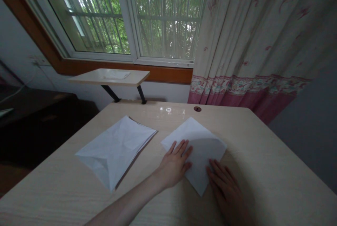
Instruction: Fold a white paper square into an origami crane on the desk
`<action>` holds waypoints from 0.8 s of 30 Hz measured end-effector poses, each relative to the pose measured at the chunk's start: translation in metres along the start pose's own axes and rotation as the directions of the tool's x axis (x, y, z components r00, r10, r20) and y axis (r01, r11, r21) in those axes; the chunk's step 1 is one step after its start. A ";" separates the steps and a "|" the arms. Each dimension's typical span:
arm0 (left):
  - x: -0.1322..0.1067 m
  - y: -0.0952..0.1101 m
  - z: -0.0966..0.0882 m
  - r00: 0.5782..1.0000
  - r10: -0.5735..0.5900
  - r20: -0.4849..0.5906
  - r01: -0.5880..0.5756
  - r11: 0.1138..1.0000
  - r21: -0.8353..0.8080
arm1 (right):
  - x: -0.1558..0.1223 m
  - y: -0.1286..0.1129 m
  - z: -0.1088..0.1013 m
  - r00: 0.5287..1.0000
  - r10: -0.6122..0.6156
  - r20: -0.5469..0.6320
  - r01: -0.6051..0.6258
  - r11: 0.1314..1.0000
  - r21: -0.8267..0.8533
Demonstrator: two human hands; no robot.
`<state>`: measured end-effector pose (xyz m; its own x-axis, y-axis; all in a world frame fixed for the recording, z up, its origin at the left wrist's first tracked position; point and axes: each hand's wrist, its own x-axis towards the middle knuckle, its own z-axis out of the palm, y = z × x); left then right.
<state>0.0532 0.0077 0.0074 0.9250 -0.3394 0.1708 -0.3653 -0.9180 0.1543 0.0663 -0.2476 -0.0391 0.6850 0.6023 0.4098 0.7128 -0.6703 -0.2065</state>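
Note:
A single white sheet of paper (195, 138) lies on the pale wooden desk (263, 155), turned like a diamond. My left hand (175, 164) rests flat on its left edge, fingers stretched out and slightly spread. My right hand (226, 187) lies flat on the sheet's lower right edge, fingers extended. Neither hand grips anything. To the left lies a stack of white paper (116, 148) with crease lines on its top sheet, apart from both hands.
A small shelf (110, 77) on black brackets stands at the desk's back edge, under a barred window (126, 18). A cream and pink curtain (252, 43) hangs at the right. A cable hole (197, 109) sits near the desk's far edge. Dark furniture (31, 120) is at left.

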 end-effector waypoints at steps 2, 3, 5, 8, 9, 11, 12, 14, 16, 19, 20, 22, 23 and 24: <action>0.002 -0.001 -0.002 1.000 -0.025 0.002 0.025 1.000 0.001 | 0.000 -0.001 -0.003 1.000 -0.003 0.023 0.003 1.000 0.021; 0.002 -0.002 -0.003 0.999 -0.037 0.001 0.037 0.999 0.002 | -0.001 -0.001 -0.004 0.999 -0.010 0.037 0.008 0.999 0.032; 0.004 -0.003 -0.003 0.998 -0.062 -0.010 0.062 0.998 -0.002 | -0.002 -0.001 -0.007 0.997 -0.022 0.071 0.018 0.998 0.056; 0.006 -0.006 -0.001 0.995 -0.098 -0.031 0.097 0.995 -0.015 | -0.005 0.002 -0.010 0.995 -0.035 0.093 0.024 0.993 0.114; 0.006 -0.007 0.000 0.994 -0.107 -0.034 0.107 0.994 -0.019 | -0.006 0.003 -0.010 0.995 -0.038 0.094 0.025 0.990 0.138; 0.007 -0.008 0.002 0.993 -0.114 -0.041 0.113 0.993 -0.027 | -0.007 0.005 -0.012 0.996 -0.044 0.083 0.027 0.982 0.187; 0.007 -0.008 0.003 0.993 -0.112 -0.046 0.110 0.993 -0.030 | -0.008 0.006 -0.013 0.996 -0.044 0.073 0.028 0.978 0.209; 0.007 -0.009 0.004 0.993 -0.100 -0.056 0.098 0.995 -0.034 | -0.007 0.007 -0.015 0.998 -0.028 0.050 0.015 0.971 0.240; 0.007 -0.010 0.004 0.994 -0.087 -0.061 0.085 0.996 -0.031 | -0.006 0.009 -0.019 1.000 0.016 0.023 -0.022 0.966 0.258; 0.007 -0.010 0.003 0.996 -0.068 -0.055 0.067 0.998 -0.011 | -0.003 0.011 -0.023 0.994 0.109 0.020 -0.110 0.958 0.265; 0.007 -0.011 0.003 0.997 -0.063 -0.054 0.063 0.998 -0.001 | -0.002 0.012 -0.024 0.991 0.130 0.025 -0.132 0.955 0.265; 0.008 -0.012 0.004 0.997 -0.056 -0.054 0.057 0.998 0.016 | -0.001 0.016 -0.024 0.988 0.148 0.044 -0.154 0.953 0.259; 0.008 -0.013 0.006 0.997 -0.051 -0.056 0.052 0.998 0.022 | -0.001 0.018 -0.024 0.987 0.152 0.047 -0.159 0.955 0.250; 0.009 -0.014 0.008 0.997 -0.045 -0.059 0.046 0.999 0.023 | -0.001 0.020 -0.023 0.986 0.157 0.047 -0.164 0.958 0.234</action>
<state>0.0673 0.0163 -0.0009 0.9327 -0.2854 0.2206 -0.3198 -0.9372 0.1394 0.0766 -0.2717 -0.0233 0.7950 0.5091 0.3299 0.6059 -0.6395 -0.4732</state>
